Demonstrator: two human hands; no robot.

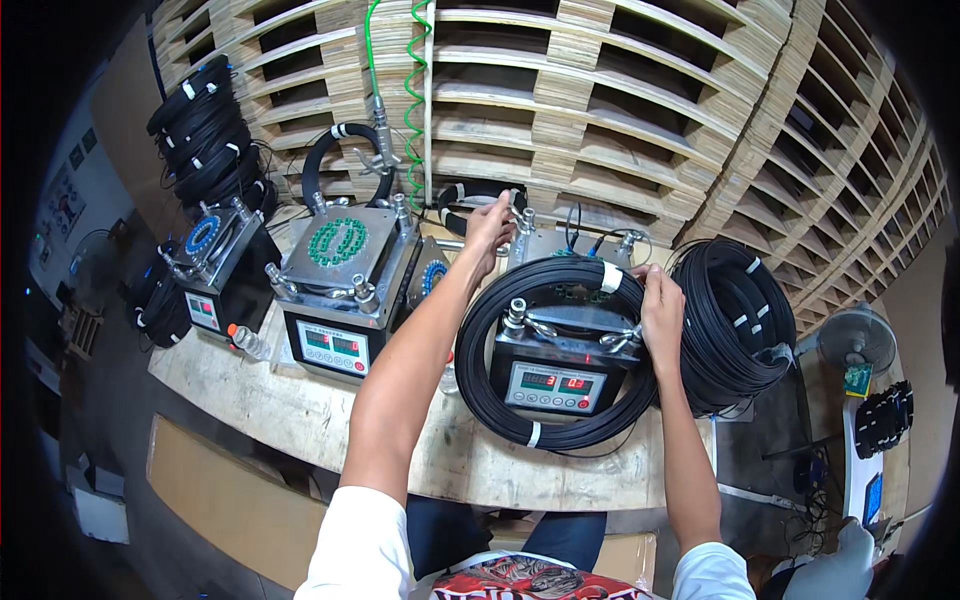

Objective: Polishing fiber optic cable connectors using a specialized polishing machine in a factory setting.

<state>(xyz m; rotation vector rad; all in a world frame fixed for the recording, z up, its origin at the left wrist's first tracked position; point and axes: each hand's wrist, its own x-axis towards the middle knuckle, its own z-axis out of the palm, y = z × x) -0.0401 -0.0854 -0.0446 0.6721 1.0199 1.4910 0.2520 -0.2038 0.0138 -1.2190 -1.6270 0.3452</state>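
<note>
A black cable coil (500,395) bound with white tape lies looped around a metal box machine (550,375) with a red digit display on the wooden bench. My left hand (490,225) reaches over to the far left corner of that machine, fingers closed at a small metal fitting there. My right hand (660,310) grips the coil's right side, just below a white tape band. A second, thicker stack of black coils (740,325) sits right beside that hand.
Two more box machines (345,290) (212,265) with round fixtures stand to the left on the bench (300,420). A green spiral hose (415,100) hangs at centre. Stacked wooden pallets (650,120) form the back wall. Black coils (205,130) hang at far left; a fan (855,340) stands right.
</note>
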